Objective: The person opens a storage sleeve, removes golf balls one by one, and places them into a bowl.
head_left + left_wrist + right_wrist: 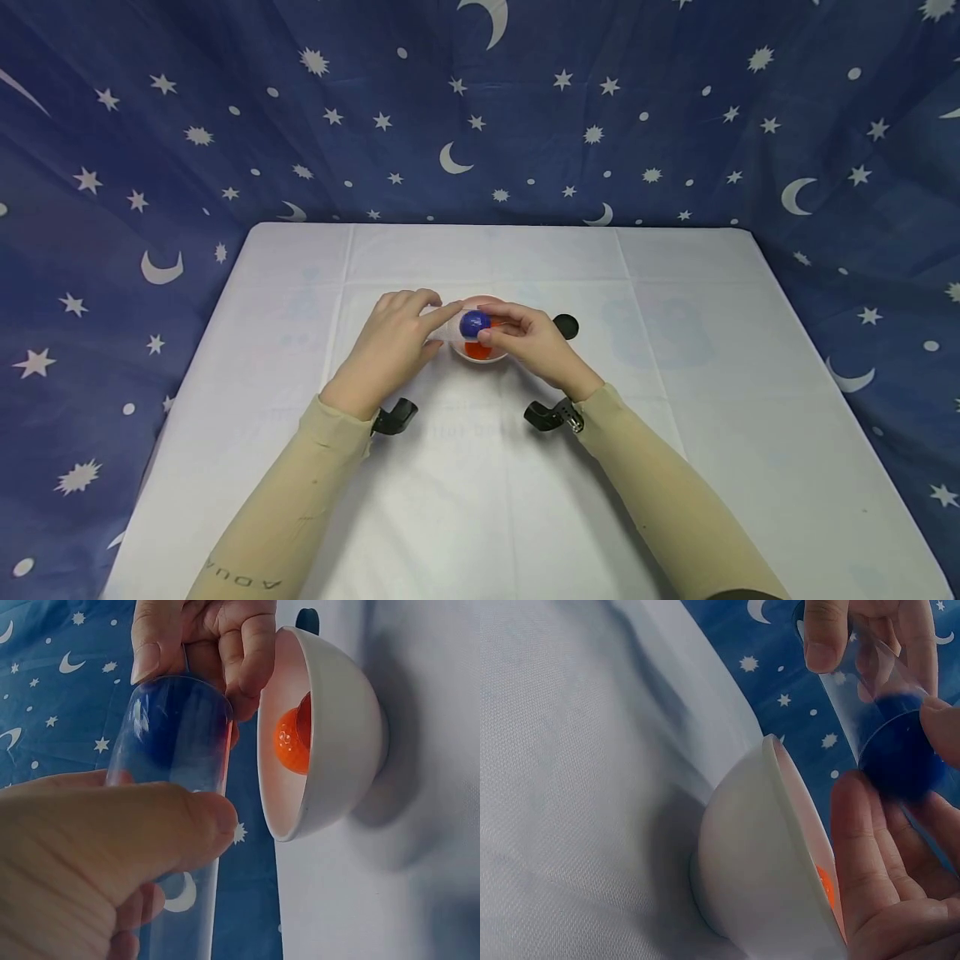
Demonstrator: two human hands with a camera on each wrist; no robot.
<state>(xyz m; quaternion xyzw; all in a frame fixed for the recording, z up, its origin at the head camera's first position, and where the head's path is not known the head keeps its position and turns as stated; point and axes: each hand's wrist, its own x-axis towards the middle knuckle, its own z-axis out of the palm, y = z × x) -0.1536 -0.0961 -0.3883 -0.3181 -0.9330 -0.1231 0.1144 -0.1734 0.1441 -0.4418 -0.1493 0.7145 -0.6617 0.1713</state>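
My left hand (393,346) grips a clear tube (154,771), its thumb (202,821) lying across the side in the left wrist view. At the tube's mouth is a blue ball (475,325), partly inside the rim. Thumb and fingers of my right hand (534,340) pinch the ball there, as the right wrist view shows from below. Under both hands stands a white bowl (349,727) with a pinkish inside. Orange balls (289,746) lie in it, partly hidden by the bowl's wall and the hands.
A round black thing (566,326) sits just beyond my right hand, partly covered by it. The white cloth-covered table (465,483) reaches back to a blue star-and-moon curtain (525,108). Small black wrist cameras (395,417) jut inward below each hand.
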